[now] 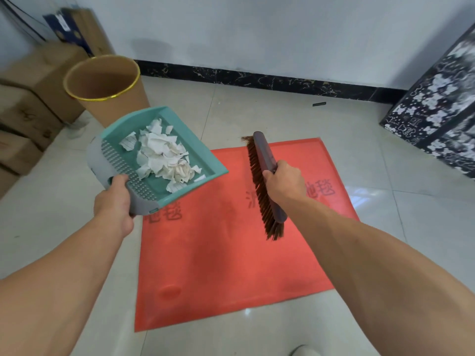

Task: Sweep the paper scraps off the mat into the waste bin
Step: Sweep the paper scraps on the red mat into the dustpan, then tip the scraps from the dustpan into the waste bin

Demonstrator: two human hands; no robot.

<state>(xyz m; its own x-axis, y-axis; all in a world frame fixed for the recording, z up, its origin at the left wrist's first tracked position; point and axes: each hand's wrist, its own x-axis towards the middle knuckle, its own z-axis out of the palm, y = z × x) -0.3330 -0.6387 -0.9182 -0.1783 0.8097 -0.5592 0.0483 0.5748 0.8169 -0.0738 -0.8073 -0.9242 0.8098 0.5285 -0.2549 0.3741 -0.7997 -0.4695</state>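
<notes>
My left hand [114,201] grips the grey handle of a teal dustpan [195,147], held in the air left of the red mat [218,265]. A heap of white paper scraps [164,158] lies in the pan. My right hand [282,182] holds a grey brush [267,160] with brown bristles above the mat's far half. The brown waste bin [102,78] with a gold rim stands open on the floor, just beyond the dustpan at the upper left. No scraps show on the mat.
Cardboard boxes [28,106] are stacked along the left wall behind the bin. A black-and-white patterned box [437,111] stands at the right. A small dark object [319,104] lies on the tiled floor near the baseboard. A shoe tip [303,350] shows at the bottom.
</notes>
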